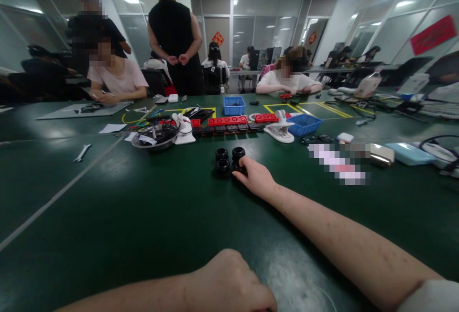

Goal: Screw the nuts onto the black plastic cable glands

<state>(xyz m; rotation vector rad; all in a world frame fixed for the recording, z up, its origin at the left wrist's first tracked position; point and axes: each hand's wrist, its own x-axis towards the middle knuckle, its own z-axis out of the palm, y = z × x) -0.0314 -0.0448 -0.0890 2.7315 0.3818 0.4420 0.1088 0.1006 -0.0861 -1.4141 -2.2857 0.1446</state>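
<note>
My right hand (256,176) reaches far out over the green table and its fingers close on a black ring-shaped part (239,168). Three more black round parts (222,160) stand in a tight cluster just left of it. My left hand (229,282) rests near the table's front edge as a closed fist; what it holds, if anything, is hidden.
Beyond the cluster lie red and black strips (228,121), two blue bins (234,105), a white clip stand (280,131), a bowl of cables (155,136) and a wrench (82,152). Phones and cases (410,153) lie at right. Several people sit or stand across the table.
</note>
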